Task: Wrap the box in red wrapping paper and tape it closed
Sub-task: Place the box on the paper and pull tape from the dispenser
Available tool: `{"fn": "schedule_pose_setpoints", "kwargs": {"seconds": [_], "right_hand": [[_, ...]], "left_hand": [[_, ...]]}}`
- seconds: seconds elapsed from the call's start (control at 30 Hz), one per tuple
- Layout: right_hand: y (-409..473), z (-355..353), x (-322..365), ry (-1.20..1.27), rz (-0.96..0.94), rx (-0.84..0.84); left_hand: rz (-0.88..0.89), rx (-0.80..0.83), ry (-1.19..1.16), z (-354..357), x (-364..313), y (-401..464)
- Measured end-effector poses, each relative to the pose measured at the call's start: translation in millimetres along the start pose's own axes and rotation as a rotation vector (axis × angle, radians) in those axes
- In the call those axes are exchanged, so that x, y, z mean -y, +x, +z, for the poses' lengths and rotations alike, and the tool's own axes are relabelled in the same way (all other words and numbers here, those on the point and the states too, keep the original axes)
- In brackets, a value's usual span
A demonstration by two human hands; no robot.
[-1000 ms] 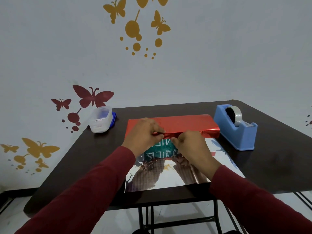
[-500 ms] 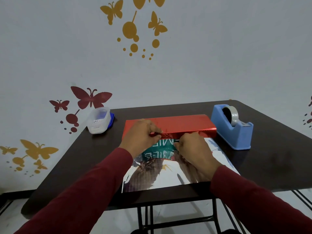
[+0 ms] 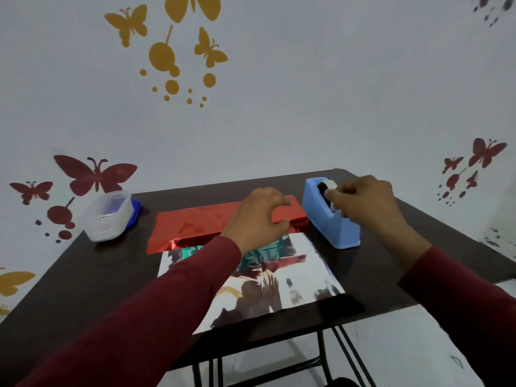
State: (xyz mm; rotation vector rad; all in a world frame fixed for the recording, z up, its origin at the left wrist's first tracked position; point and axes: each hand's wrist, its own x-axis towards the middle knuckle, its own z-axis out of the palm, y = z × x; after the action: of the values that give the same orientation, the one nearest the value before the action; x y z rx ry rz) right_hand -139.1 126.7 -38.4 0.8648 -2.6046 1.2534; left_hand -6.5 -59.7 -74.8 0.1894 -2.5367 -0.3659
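Box (image 3: 223,219) mid-table (image 3: 83,275), tape dispenser (image 3: 332,222) right, container (image 3: 109,216) left

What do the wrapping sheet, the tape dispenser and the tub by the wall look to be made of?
Wrapping paper: looks like metallised foil, red outside, mirror-silver inside; it reflects the hands and the wall.
Tape dispenser: seemingly moulded plastic, matte light blue, with rounded edges.
Tub: translucent, cloudy plastic; its blue lid looks plastic too.
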Motion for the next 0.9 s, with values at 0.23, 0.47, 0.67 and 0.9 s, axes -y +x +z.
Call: {"fn": "schedule_pose_setpoints", "kwargs": {"seconds": [0.23,0.47,0.67,0.9], "right_hand": [[44,-18,-33,0.049,0.356,0.196],[61,-14,-37,0.328,0.634,0.510],[70,-9,-39,0.435,0.673,0.607],[68,-14,-38,0.511,0.696,0.623]], "left_hand": [[0.034,0.142,-0.007,33,-44,60],[0.055,0.297,0.029,50,-42,93],[0.052,0.329,0.054,58,-37,102],[0.050,0.328,0.068,61,-34,105]]}}
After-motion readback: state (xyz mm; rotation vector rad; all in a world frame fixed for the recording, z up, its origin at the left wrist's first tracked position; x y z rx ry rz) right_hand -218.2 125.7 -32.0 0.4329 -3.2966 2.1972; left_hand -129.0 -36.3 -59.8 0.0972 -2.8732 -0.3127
